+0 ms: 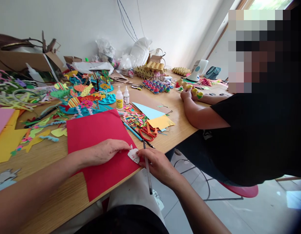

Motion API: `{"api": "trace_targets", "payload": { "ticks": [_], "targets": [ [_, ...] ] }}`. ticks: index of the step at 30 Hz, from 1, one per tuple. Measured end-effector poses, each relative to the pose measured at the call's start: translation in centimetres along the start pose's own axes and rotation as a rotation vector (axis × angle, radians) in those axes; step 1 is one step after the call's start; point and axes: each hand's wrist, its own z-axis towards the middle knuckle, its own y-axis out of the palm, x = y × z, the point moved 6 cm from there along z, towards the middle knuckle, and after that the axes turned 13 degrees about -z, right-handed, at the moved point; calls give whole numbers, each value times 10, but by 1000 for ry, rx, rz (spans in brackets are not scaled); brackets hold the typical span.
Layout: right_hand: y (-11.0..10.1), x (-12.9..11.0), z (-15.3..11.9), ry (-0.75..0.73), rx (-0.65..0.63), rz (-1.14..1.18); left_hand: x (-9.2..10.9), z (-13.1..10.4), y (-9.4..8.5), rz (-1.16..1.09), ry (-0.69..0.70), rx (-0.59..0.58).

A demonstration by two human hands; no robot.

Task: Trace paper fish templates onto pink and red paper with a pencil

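Note:
A red sheet of paper (96, 130) lies at the table's front edge. Near its right edge is a small white fish-shaped paper cutout (133, 155) with drawn marks. My left hand (105, 152) rests flat on the red sheet, fingers stretched out, the fingertips touching the top of the cutout. A pen (147, 172) stands nearly upright between the fingers of my right hand (157, 162), its lower end hanging past the table edge. The thumb and fingers of that hand also touch the cutout's right side.
Scissors (148, 132), a blue pencil (132, 131) and paper scraps (134, 117) lie beyond the red sheet. Two glue bottles (119, 99) stand behind. Colourful paper fish (84, 94) fill the left. A person in black (257, 139) sits at right, holding a painted egg-carton strip (194, 91).

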Motion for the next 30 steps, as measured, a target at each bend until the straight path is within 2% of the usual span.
{"api": "trace_targets", "payload": {
  "ticks": [8, 20, 25, 30],
  "targets": [
    [1, -2, 1, -24, 3, -19, -1, 0, -2, -23, 2, -12],
    [4, -4, 1, -47, 27, -53, -4, -7, 3, 110, 10, -27],
    [5, -4, 0, -55, 40, -51, -10, -6, -1, 32, -11, 23],
    [6, -4, 0, -48, 52, -42, -24, -7, -10, -136, -147, 102]
  ]
}}
